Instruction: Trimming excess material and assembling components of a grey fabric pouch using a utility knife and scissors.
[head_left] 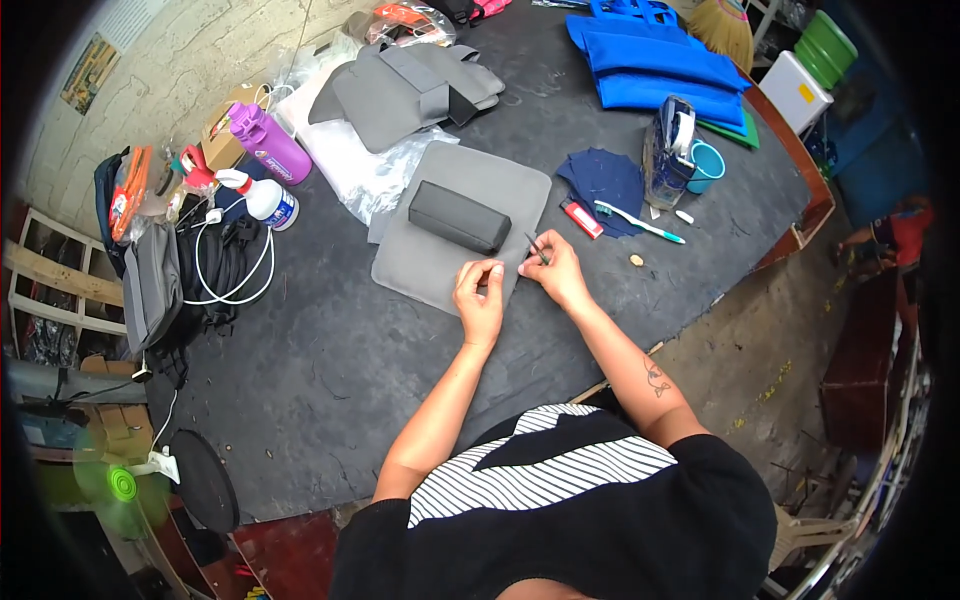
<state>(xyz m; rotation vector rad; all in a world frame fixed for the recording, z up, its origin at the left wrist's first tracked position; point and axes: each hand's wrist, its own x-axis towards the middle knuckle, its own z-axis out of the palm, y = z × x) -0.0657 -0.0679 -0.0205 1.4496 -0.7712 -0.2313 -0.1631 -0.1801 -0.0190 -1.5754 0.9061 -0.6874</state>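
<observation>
A flat grey fabric panel (455, 180) with rounded corners lies on the dark table. On top of it rests a long dark grey box-shaped piece (460, 217). At the panel's near edge, my left hand (480, 293) is closed in a pinch; whatever is between its fingertips is too small to make out. Just to its right, my right hand (556, 268) grips a small dark pointed tool (537, 249), its tip pointing up and away from me. The two hands are close together but apart.
Grey fabric pieces (400, 95) and clear plastic lie at the back. A purple bottle (270, 145), spray bottle (268, 203) and bags stand left. Right are dark blue patches (605, 180), a toothbrush (645, 224), tape dispenser (668, 155), cup (706, 165) and blue bags (660, 65).
</observation>
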